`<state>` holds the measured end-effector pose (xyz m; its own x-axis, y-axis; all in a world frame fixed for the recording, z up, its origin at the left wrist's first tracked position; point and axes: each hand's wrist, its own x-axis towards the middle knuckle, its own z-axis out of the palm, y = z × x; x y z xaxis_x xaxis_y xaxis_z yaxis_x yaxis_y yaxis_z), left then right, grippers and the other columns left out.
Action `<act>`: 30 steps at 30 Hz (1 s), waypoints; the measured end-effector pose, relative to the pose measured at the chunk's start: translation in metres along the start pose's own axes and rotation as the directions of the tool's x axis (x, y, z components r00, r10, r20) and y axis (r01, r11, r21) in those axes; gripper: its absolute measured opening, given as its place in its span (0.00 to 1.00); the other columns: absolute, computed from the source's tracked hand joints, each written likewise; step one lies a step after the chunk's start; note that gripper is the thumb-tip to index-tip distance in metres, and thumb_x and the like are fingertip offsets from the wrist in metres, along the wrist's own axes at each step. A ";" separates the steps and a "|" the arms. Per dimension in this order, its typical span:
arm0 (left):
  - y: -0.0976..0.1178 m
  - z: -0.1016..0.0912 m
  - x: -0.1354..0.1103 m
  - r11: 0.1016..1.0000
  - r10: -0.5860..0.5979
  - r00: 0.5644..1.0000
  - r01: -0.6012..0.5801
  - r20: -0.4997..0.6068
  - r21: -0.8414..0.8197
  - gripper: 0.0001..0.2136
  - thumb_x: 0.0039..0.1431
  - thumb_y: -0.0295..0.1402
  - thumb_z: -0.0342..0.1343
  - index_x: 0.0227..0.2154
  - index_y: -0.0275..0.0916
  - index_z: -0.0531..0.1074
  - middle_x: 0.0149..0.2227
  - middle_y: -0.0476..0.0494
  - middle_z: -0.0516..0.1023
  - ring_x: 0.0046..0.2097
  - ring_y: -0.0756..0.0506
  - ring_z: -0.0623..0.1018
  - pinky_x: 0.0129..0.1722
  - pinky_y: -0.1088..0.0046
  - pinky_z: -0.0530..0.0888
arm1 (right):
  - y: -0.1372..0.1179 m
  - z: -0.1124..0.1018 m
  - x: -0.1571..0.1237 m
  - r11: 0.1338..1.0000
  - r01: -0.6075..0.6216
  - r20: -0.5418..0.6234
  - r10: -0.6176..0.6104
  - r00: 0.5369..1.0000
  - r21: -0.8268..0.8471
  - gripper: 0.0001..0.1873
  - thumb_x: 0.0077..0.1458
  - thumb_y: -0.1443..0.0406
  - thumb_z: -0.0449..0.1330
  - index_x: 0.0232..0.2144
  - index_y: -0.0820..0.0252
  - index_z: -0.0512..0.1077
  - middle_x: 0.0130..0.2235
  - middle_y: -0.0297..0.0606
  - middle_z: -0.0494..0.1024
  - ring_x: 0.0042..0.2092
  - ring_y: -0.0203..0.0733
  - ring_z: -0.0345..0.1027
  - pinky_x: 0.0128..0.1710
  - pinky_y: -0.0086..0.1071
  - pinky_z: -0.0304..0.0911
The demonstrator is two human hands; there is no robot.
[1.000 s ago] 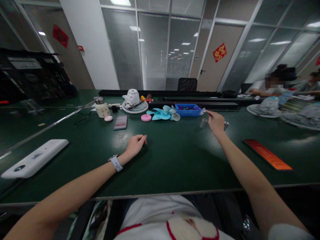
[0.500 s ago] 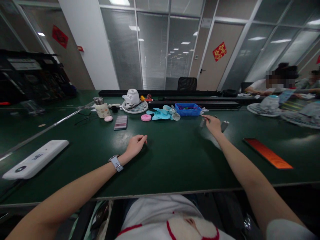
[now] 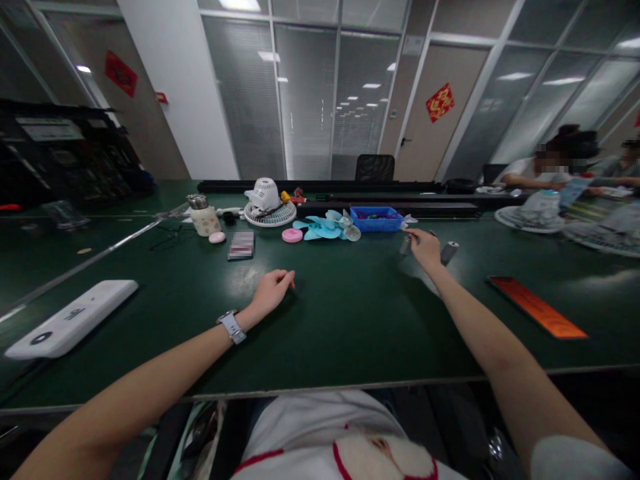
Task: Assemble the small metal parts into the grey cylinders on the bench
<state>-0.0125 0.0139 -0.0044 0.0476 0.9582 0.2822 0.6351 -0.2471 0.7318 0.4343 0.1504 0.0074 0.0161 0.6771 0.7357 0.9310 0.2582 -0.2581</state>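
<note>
On the green table, my left hand (image 3: pixel 273 291) rests with its fingers loosely curled in, and nothing shows in it. A grey strapped watch (image 3: pixel 233 327) is on that wrist. Farther right, my right hand (image 3: pixel 425 249) reaches forward with fingers bent and pressed together. A small grey metal cylinder (image 3: pixel 405 245) stands just below its fingertips; whether they touch it is unclear. Another grey cylinder (image 3: pixel 449 251) is tilted right beside the hand. Something dark shows behind the knuckles, mostly hidden. What the right fingers hold, if anything, cannot be made out.
Farther back are a white fan head (image 3: pixel 264 195), blue fan blades (image 3: pixel 323 229), a pink disc (image 3: pixel 292 235) and a blue basket (image 3: pixel 376 220). An orange-screened phone (image 3: pixel 537 307) lies right, a white device (image 3: pixel 75 319) left. Co-workers sit at the far right.
My hands keep almost the same place and pose. At the far right, a co-worker has shifted slightly to the right.
</note>
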 end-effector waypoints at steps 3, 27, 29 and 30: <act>0.001 0.000 -0.001 1.000 0.000 1.000 0.000 0.005 0.004 0.21 0.60 0.47 0.45 0.20 0.39 0.72 0.24 0.47 0.72 0.31 0.45 0.73 0.33 0.69 0.64 | 0.001 0.001 -0.001 0.999 -0.023 0.018 0.024 1.000 -0.028 0.20 0.58 0.68 0.51 0.47 0.58 0.78 0.46 0.43 0.82 0.44 0.51 0.75 0.47 0.41 0.66; 0.000 0.000 -0.001 0.999 0.009 1.000 -0.010 0.029 0.035 0.22 0.60 0.48 0.46 0.20 0.40 0.73 0.23 0.48 0.72 0.30 0.45 0.73 0.33 0.69 0.63 | 0.002 0.005 -0.013 0.998 0.003 0.057 0.000 0.998 -0.062 0.21 0.59 0.60 0.50 0.21 0.58 0.77 0.50 0.42 0.80 0.48 0.51 0.73 0.49 0.44 0.66; 0.000 0.000 -0.001 0.999 -0.001 0.999 -0.001 0.035 0.032 0.22 0.60 0.49 0.46 0.20 0.40 0.73 0.23 0.48 0.72 0.30 0.45 0.72 0.33 0.69 0.63 | 0.002 0.005 -0.014 0.997 0.020 0.058 -0.016 0.998 -0.075 0.19 0.57 0.61 0.52 0.20 0.58 0.76 0.50 0.43 0.80 0.48 0.51 0.73 0.50 0.44 0.65; 0.000 0.000 -0.001 1.000 -0.005 0.999 0.004 0.040 0.030 0.22 0.60 0.49 0.46 0.20 0.40 0.73 0.23 0.48 0.71 0.30 0.45 0.72 0.33 0.69 0.63 | 0.001 0.005 -0.014 0.996 0.026 0.060 -0.021 0.998 -0.081 0.19 0.56 0.62 0.52 0.20 0.58 0.76 0.50 0.43 0.80 0.48 0.51 0.72 0.50 0.45 0.65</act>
<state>-0.0126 0.0130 -0.0045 0.0751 0.9643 0.2540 0.6579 -0.2393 0.7141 0.4338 0.1446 -0.0061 -0.0259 0.7118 0.7019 0.9576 0.2192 -0.1870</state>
